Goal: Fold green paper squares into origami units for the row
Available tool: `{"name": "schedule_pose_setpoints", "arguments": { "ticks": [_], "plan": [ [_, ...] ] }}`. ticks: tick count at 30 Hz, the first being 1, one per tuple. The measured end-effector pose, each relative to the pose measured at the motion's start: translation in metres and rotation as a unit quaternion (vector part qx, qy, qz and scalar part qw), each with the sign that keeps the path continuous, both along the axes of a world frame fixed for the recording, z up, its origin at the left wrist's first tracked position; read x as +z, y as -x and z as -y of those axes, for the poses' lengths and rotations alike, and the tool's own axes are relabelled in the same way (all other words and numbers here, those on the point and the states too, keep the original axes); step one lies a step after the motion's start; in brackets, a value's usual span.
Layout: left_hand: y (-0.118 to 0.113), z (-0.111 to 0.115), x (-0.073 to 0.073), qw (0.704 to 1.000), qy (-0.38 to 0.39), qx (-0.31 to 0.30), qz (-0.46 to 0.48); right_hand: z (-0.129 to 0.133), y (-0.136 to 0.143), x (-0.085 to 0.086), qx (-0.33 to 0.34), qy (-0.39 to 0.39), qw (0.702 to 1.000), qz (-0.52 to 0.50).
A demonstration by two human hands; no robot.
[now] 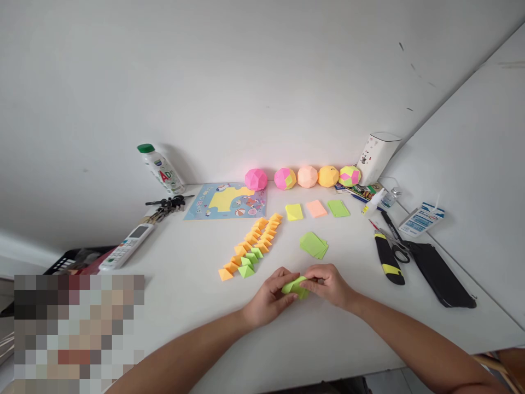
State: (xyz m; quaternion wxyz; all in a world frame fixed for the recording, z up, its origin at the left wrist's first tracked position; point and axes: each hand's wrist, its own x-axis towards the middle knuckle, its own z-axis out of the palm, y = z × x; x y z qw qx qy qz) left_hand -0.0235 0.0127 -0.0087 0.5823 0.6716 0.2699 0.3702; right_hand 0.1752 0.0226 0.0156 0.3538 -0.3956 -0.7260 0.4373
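Observation:
Between both hands, just above the white table [184, 306], is a partly folded green paper [296, 287]. My left hand [268, 298] pinches its left side between thumb and fingers. On the right side, my right hand [328, 285] grips the same paper with thumb and forefinger. Beyond the hands lies a loose fanned stack of green paper squares [314, 245]. To the left, two slanting rows of folded orange paper pieces [251, 237] stand close together, with several folded green pieces [246, 271] at the near end.
Paper balls [307, 177] line the wall, behind small yellow, peach and green paper stacks [317, 208]. A patterned sheet [197, 205], bottle [164, 172], keys [172, 203] and remote [127, 246] are left. Right: glue bottle [373, 202], cutter [389, 260], scissors [401, 254], black pouch [441, 273].

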Motion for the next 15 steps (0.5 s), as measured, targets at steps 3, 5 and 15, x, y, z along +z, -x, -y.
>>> {"name": "schedule_pose_setpoints", "arguments": {
  "ticks": [3, 5, 15],
  "plan": [
    [0.0005, 0.0000, 0.0018, 0.998, -0.043, 0.001, -0.037, 0.0002, -0.0003, 0.0006, -0.001, 0.049, 0.999, -0.015],
    [0.0010, -0.0001, 0.0024, 0.996, -0.069, 0.007, -0.054, 0.0005, -0.0006, 0.0006, -0.003, 0.078, 0.997, -0.022],
    [0.0016, 0.0009, 0.0077, 0.996, -0.034, 0.015, -0.077, 0.0016, -0.0005, -0.0016, -0.031, 0.152, 0.986, -0.065]
  ]
}}
